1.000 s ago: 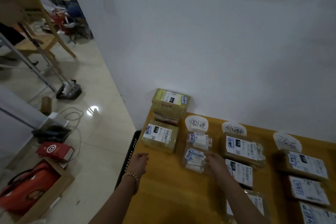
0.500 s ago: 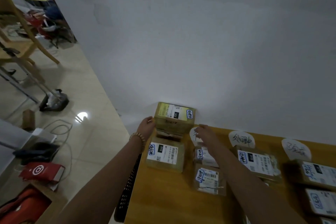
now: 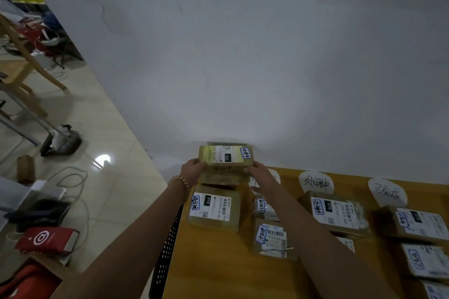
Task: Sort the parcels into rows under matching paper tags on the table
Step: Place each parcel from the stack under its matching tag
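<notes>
A: Where is the top parcel?

B: At the far left corner of the worktop, close against the wall, above a lower parcel. I cannot tell whether it rests on that one or sits just clear. Its white label faces up, with a handwritten sticker at the right end.

A: And the hands?

B: Both are on it. The left hand grips its left end and the right hand its right end, fingers curled over the edges. A bead bracelet circles the left wrist.

A: What lies nearer?

B: Just in front of the stack is a flat parcel marked 010. Right of it, beside the right forearm, two small wrapped parcels lie in a line.

A: The paper tags?

B: Three are along the wall. There's a near tag mostly covered by the right hand, then a middle tag and a right tag, both handwritten. Labelled parcels sit in rows below them: a middle-row parcel and a right-row parcel.

A: Beyond the worktop?

B: A black perforated panel is at its left edge, and on the floor there's a red bag and loose cables.
</notes>
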